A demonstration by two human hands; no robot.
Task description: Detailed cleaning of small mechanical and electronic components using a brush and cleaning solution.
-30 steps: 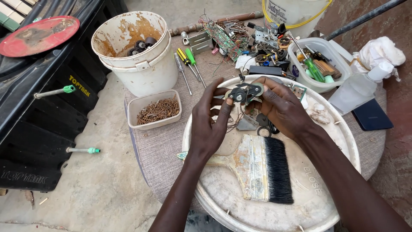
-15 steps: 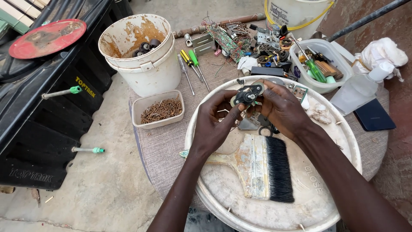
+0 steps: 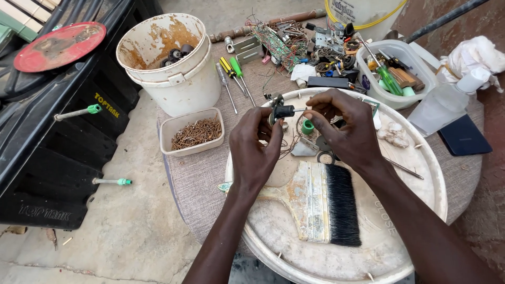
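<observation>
Left hand point(image 3: 255, 150) fingers clamp a small black motor point(image 3: 282, 111); right hand point(image 3: 350, 129) fingers pinch its shaft tip. Both hover over the white lid point(image 3: 421, 173), brush point(image 3: 326, 202) near, clutter far.

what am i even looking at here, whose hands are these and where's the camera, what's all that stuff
No machine here: a person wears a camera on the head, looking down at their own bare hands. The left hand and right hand together hold a small black motor-like part above a round white lid used as a work surface. A wide paintbrush lies on it. Nearby are a white bucket, a tub of rusty nails, screwdrivers and a heap of electronic scrap.
</observation>
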